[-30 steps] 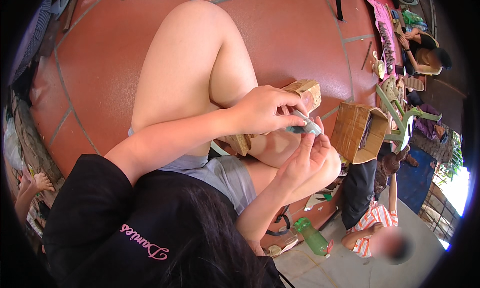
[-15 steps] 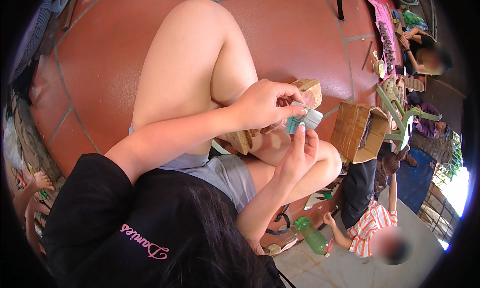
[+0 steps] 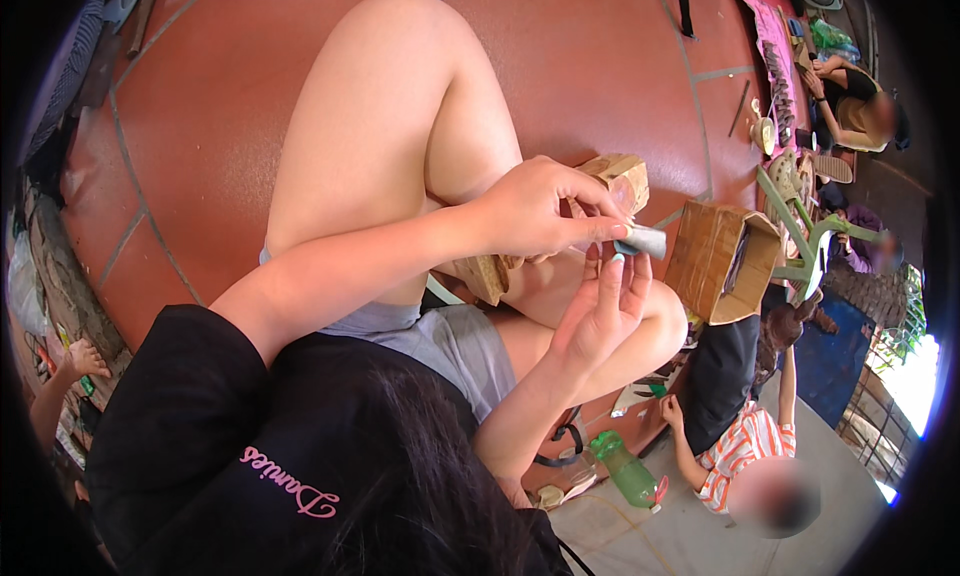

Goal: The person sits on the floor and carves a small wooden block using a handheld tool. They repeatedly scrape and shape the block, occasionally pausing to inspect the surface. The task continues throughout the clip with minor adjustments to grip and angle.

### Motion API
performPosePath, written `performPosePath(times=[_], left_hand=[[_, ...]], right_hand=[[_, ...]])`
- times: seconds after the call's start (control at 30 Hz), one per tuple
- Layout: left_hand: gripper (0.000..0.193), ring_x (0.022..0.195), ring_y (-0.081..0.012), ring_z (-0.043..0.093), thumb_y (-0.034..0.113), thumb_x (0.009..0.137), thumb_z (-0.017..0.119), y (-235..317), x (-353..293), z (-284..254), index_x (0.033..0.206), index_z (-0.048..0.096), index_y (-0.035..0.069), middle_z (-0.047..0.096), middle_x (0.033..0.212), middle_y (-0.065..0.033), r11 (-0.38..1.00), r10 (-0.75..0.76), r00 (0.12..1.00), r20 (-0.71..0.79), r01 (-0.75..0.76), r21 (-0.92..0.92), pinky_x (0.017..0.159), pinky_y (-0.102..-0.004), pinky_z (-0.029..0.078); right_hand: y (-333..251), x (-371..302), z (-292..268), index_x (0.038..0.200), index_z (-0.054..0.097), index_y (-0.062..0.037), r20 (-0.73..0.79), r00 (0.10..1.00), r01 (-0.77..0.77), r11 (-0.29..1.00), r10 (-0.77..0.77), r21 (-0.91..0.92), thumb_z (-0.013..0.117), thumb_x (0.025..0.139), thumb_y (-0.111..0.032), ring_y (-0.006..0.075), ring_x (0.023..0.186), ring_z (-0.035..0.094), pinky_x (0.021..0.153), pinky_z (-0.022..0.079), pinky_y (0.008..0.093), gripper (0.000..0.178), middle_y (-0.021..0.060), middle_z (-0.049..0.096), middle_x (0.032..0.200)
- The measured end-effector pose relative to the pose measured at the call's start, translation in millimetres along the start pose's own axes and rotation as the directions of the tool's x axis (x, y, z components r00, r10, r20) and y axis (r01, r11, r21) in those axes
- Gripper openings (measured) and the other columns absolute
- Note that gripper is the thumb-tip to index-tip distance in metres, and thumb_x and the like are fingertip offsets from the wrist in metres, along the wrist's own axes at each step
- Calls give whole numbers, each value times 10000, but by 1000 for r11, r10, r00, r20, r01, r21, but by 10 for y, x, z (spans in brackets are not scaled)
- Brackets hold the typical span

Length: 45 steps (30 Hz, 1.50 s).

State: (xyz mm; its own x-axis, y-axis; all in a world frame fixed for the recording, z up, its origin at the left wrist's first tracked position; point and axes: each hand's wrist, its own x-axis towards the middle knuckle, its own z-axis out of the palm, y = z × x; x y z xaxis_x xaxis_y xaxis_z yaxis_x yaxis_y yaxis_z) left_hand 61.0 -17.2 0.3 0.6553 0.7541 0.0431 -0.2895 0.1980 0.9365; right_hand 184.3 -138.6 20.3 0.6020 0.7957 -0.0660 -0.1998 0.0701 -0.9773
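Note:
A small sheet (image 3: 645,242), grey on one face and teal on the other, is curled into a short roll between my hands. My left hand (image 3: 550,211) pinches its near end between thumb and fingers. From below, the fingertips of my right hand (image 3: 608,311) press against the roll, thumb and fingers closed on it. Behind my left hand a block of pale wood (image 3: 622,182) shows past the fingers. Another wooden piece (image 3: 483,276) lies under my left wrist, by my thigh; my hand and arm hide whether the two join.
An open cardboard box (image 3: 705,261) stands right of my knee, beside a green plastic chair (image 3: 795,241). A green bottle (image 3: 627,471) lies at the lower right. A person in a striped shirt (image 3: 750,451) sits nearby; others sit at the far right. Red tiles (image 3: 600,66) cover the floor.
The sheet was flatter, with its teal face showing; now it is curled into a roll and slightly further right. Both hands have shifted a little to the right.

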Motion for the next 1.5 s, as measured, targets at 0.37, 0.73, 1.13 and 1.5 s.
performPosePath(times=[0.37,0.73,1.13,1.5], left_hand=[[351,995,-159,649,111,834,815,34,9,4,1135,646,47,702,1107,-64,1000,22,1000,13,-22,-4,881,-303,524],[303,884,-135,684,32,824,806,61,7,-26,1094,669,10,730,973,-84,960,-121,992,45,129,-250,826,-285,553],[279,954,-142,675,124,835,798,-100,35,-77,1082,687,56,725,1041,-57,938,50,997,-60,-26,346,817,-321,554],[264,957,-157,674,132,894,753,-128,87,-160,1106,646,16,699,1059,-80,943,-36,981,-192,97,319,800,-305,576]], right_hand=[[12,-12,-27,1367,493,48,-44,996,66,987,-73,-146,587,1010,-46,261,1203,593,1069,458,429,381,172,595,1325],[99,-9,-81,1322,535,35,21,995,95,993,-94,-76,590,1010,-45,233,1153,606,1052,465,434,326,150,621,1288],[40,156,-106,1075,668,46,-217,958,87,908,-189,-410,711,939,-56,144,902,640,841,506,276,175,70,701,972],[97,331,-171,964,781,-101,280,943,310,176,-179,-934,751,846,-141,196,906,639,905,382,377,128,4,695,930]])
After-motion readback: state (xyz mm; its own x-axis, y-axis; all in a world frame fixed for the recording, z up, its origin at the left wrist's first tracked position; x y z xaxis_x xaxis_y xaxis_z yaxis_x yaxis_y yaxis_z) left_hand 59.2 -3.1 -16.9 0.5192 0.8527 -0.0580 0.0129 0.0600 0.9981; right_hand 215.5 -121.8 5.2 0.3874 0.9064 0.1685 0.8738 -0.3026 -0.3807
